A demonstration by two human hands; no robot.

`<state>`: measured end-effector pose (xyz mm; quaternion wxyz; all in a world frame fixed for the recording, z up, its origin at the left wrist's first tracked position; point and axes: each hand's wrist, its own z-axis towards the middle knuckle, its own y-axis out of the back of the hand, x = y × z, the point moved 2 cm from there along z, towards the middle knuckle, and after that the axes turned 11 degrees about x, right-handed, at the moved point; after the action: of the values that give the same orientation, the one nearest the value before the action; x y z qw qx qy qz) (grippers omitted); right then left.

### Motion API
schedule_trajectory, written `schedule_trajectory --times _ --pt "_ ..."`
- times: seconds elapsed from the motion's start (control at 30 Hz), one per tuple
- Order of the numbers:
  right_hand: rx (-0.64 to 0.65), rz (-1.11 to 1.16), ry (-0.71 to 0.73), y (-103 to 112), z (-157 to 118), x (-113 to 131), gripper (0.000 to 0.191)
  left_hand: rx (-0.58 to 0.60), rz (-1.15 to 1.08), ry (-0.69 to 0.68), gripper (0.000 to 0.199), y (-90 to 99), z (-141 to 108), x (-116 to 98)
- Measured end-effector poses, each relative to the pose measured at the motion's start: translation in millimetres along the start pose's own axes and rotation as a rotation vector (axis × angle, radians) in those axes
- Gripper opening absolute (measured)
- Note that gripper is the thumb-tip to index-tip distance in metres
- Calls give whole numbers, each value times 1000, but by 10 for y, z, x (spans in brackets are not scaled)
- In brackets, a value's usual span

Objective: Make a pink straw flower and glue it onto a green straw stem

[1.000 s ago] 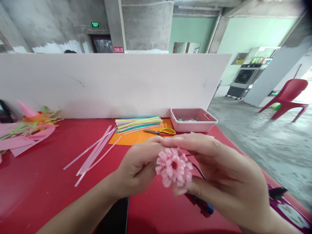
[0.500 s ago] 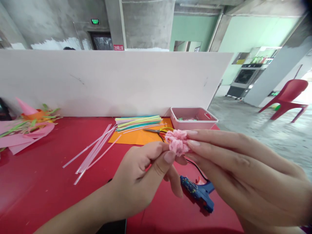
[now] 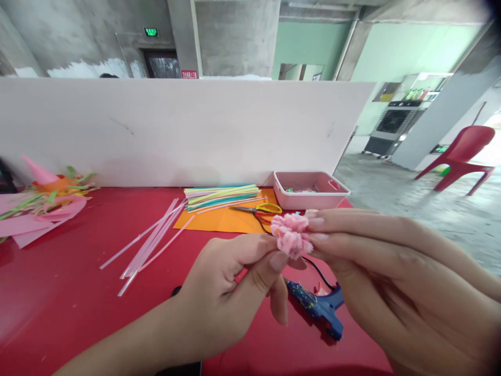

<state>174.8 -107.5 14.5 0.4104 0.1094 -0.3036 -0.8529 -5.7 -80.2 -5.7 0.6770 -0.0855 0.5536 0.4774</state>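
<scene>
The pink fluffy flower (image 3: pixel 293 235) is held up above the blue glue gun (image 3: pixel 319 308), a little to its left in the view. A second ago its petalled face pointed at the camera; now it is tipped over and shows bunched loops instead. The left hand (image 3: pixel 230 282) pinches its lower left edge between thumb and forefinger. The right hand (image 3: pixel 407 271) has its fingers straight and laid together, tips against the flower's right side; its thumb is hidden, so I cannot tell whether it grips too. The turn also leaves the glue gun, largely covered earlier, in plain sight. My reading is that attention has passed from the flower's front to its side or back. Beyond the glue gun, pipe cleaners (image 3: pixel 221 197) and scissors (image 3: pixel 256 210) rest on an orange sheet (image 3: pixel 219 224); pink strips (image 3: pixel 154 243) lie well to its left.
</scene>
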Motion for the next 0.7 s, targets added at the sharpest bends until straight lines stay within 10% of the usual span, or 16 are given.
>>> schedule_trajectory --times 0.7 --pt "53 -87 11 23 -8 -26 27 7 109 57 26 -96 9 42"
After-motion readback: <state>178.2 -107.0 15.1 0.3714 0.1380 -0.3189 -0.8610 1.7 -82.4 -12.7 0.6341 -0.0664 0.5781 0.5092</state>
